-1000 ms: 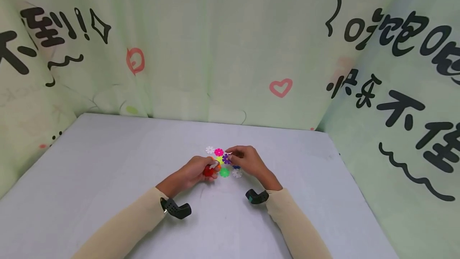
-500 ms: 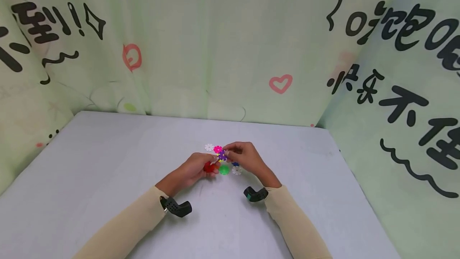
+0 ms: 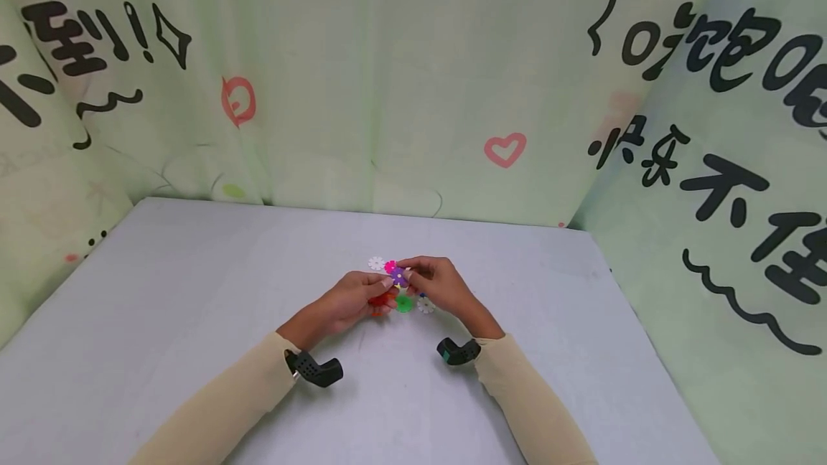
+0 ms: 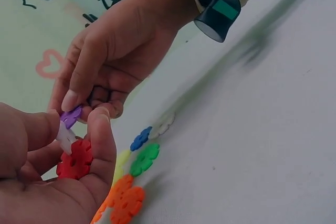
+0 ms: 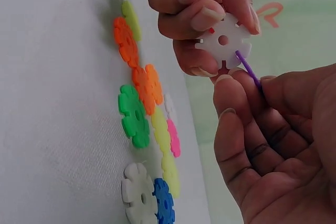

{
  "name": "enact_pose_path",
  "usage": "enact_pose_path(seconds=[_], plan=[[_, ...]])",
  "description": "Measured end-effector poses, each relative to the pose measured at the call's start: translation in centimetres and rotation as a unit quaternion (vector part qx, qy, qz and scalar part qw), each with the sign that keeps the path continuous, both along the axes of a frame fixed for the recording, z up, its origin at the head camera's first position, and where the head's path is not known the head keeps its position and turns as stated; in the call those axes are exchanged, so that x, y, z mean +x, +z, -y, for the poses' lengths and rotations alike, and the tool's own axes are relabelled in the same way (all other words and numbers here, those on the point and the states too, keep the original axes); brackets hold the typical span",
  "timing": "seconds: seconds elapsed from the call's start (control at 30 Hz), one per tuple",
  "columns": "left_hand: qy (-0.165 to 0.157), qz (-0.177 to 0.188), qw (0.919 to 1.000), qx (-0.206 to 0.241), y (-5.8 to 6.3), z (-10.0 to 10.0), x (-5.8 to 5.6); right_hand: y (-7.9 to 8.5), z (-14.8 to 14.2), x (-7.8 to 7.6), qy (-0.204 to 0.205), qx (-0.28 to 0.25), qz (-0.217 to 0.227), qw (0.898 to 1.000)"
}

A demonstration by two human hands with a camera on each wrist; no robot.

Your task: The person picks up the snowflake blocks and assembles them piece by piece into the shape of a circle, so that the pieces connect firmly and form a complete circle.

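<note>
My left hand (image 3: 345, 300) holds a white snowflake disc (image 5: 211, 50) and a red snowflake disc (image 4: 79, 156), which sit one against the other. Between thumb and fingers, my right hand (image 3: 442, 285) pinches a purple snowflake disc (image 5: 249, 71). Its edge meets the notched rim of the white disc in the right wrist view, the two at an angle. Both hands are close together over the loose discs. In the head view the purple disc shows between the fingertips, while the left fingers partly cover the red one.
Under the hands on the white tabletop (image 3: 226, 293) lie several loose discs, among them a green disc (image 5: 128, 114), orange ones (image 5: 125, 40), a blue one (image 5: 164, 203), a pink one (image 5: 174, 137) and a white one (image 5: 137, 184). A printed curtain (image 3: 310, 92) stands behind.
My right hand has moved left with the purple disc, bringing it up to the white disc in my left hand. The loose discs lie as before.
</note>
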State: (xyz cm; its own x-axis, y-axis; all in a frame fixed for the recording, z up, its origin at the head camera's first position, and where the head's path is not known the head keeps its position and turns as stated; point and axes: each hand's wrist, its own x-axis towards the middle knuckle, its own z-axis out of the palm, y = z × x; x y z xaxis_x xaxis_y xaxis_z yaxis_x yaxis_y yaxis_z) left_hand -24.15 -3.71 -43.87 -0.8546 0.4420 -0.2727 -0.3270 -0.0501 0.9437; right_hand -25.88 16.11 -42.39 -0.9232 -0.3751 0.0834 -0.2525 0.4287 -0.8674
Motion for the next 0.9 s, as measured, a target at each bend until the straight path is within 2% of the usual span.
enact_pose_path(seconds=[0.27, 0.43, 0.63, 0.7, 0.87, 0.9], plan=[[0.001, 0.003, 1.0, 0.007, 0.0, 0.2, 0.0, -0.3, 0.3, 0.5, 0.018, -0.001, -0.01, 1.0], [-0.004, -0.003, 1.0, 0.008, 0.0, 0.2, 0.2, -0.3, 0.4, 0.9, 0.014, -0.008, -0.038, 0.999], [-0.006, -0.001, 1.0, -0.007, 0.1, 0.6, 0.4, -0.8, 0.4, 1.2, 0.011, -0.006, -0.025, 1.0], [-0.01, 0.003, 0.9999, -0.01, 0.2, 0.7, 0.4, -0.4, 0.3, 1.4, 0.011, -0.006, -0.021, 1.0], [-0.019, 0.009, 0.9997, -0.008, 0.3, 1.0, 0.5, 0.0, -0.4, 1.4, -0.014, 0.001, -0.017, 1.0], [-0.018, 0.012, 0.9997, -0.008, 0.4, 1.1, 0.5, -0.4, -0.6, 1.2, -0.023, 0.005, -0.016, 1.0]])
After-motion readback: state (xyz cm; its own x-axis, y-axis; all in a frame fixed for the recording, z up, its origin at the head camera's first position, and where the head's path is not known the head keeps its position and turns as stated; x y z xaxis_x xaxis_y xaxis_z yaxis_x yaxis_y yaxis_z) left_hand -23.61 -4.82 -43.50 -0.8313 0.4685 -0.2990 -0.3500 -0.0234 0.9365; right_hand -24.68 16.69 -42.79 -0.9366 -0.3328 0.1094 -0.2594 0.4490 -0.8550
